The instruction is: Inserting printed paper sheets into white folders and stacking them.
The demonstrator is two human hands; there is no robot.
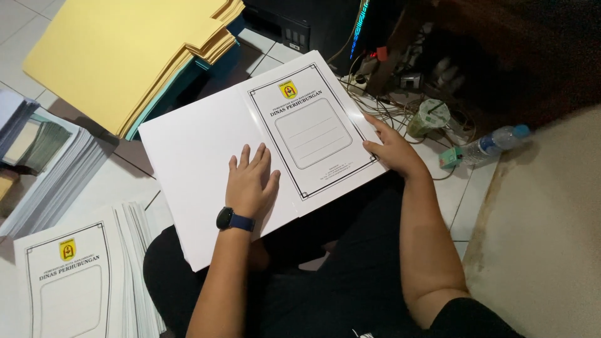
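A large white printed cover sheet [206, 156] lies spread open across my lap, with a yellow emblem and a black framed box on its right half. My left hand [252, 180] rests flat on the sheet near its centre fold, fingers spread; a dark watch is on that wrist. My right hand [393, 149] grips the sheet's right edge, thumb on top.
A fanned stack of the same printed covers [75, 278] lies on the tiled floor at lower left. Yellow folders [125, 50] are piled at the top left, paper stacks [44, 169] at the left. A plastic bottle [491, 144], a cup [432, 117] and tangled cables [382, 100] sit at the right.
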